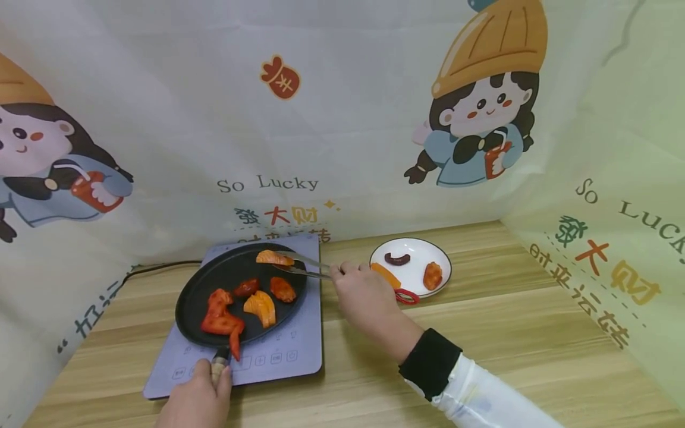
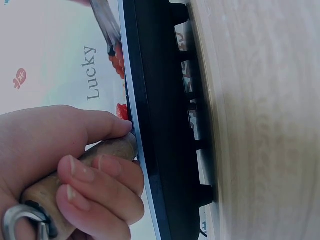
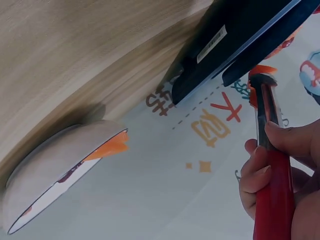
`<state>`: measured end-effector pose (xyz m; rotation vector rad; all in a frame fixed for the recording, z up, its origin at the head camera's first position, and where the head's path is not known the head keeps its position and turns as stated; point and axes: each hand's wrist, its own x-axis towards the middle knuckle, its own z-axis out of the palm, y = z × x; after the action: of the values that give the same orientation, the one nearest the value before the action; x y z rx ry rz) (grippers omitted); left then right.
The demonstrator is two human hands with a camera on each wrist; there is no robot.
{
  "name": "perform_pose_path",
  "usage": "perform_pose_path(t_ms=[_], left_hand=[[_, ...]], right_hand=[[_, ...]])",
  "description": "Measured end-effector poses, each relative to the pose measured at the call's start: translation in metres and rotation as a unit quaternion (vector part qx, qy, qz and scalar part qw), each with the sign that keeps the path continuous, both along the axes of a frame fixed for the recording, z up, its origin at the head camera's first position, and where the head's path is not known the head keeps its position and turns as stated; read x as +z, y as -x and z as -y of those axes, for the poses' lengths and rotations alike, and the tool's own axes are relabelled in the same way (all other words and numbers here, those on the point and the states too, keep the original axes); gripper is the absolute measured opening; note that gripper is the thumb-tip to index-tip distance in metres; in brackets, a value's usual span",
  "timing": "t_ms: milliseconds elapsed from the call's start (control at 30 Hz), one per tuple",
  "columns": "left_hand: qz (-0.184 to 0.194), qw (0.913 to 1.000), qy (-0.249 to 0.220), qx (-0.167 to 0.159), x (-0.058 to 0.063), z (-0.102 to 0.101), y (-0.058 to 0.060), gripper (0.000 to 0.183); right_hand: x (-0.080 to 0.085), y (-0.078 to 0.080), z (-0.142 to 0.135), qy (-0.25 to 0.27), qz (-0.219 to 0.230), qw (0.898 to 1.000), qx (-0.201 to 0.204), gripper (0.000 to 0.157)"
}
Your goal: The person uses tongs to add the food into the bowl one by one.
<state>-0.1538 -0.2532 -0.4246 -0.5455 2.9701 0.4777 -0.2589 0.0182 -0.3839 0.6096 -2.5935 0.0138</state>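
Note:
My left hand (image 1: 198,395) grips the wooden handle (image 2: 112,150) of a black frying pan (image 1: 194,303), fingers curled round it. In the pan lie a red chicken wing (image 1: 220,315), an orange slice-like piece (image 1: 260,307) and two reddish-brown pieces (image 1: 282,289). The right hand (image 1: 369,297) holds metal tongs (image 1: 317,267) with red handles (image 3: 272,195). Between the tongs' tips is an orange, ridged piece of food (image 1: 274,258), at the pan's far right side. Whether that piece touches the pan I cannot tell.
Beneath the pan is a flat induction cooker (image 1: 302,351), its black cord (image 1: 160,267) running left. A white plate (image 1: 412,282) to the right holds a dark curved piece (image 1: 398,260), an orange piece (image 1: 385,275) and a reddish-brown piece (image 1: 432,276). A printed cloth (image 1: 353,131) hangs behind.

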Motion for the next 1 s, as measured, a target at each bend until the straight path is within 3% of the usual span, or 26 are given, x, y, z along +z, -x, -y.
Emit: perform_pose_path(t_ms=[533, 733, 767, 833, 967, 1000], left_hand=[[-0.004, 1.0, 0.003, 0.003, -0.006, 0.002, 0.002, 0.045], [-0.008, 0.9999, 0.007, 0.0, -0.015, 0.006, 0.006, 0.046], [-0.012, 0.9999, 0.01, -0.001, -0.023, 0.011, 0.009, 0.048], [-0.016, 0.9998, 0.012, -0.002, -0.027, 0.013, 0.01, 0.047], [-0.017, 0.9998, 0.01, -0.002, -0.024, 0.011, 0.009, 0.046], [-0.013, 0.9999, 0.007, -0.003, -0.015, 0.006, 0.005, 0.044]], right_hand=[[0.0, 0.003, 0.009, -0.017, 0.015, 1.0, -0.014, 0.031], [0.0, 0.004, 0.011, -0.018, 0.02, 0.999, -0.019, 0.031], [0.0, 0.004, 0.011, -0.018, 0.02, 0.999, -0.019, 0.03], [0.001, 0.004, 0.011, -0.018, 0.022, 0.999, -0.018, 0.03], [0.004, 0.002, 0.012, -0.023, 0.029, 0.999, -0.017, 0.031], [0.004, 0.002, 0.012, -0.023, 0.034, 0.999, -0.017, 0.032]])
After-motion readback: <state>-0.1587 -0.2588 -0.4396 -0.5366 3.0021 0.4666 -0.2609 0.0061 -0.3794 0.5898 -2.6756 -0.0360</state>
